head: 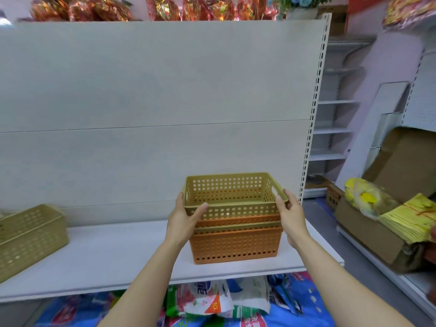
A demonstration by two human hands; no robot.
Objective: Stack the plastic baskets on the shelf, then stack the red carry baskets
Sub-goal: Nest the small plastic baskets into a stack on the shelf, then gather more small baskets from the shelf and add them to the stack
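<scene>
At the centre of the frame, on the white shelf (106,253), you are gripping the top khaki perforated basket (232,193) by its two short ends. Your left hand (185,218) is wrapping its left rim, thumb lying along the front edge; your right hand (291,214) is curling around the right handle end. The basket is sitting nested in a stack over an orange perforated basket (236,247). Another khaki basket (28,237) is resting at the lower left, well apart.
</scene>
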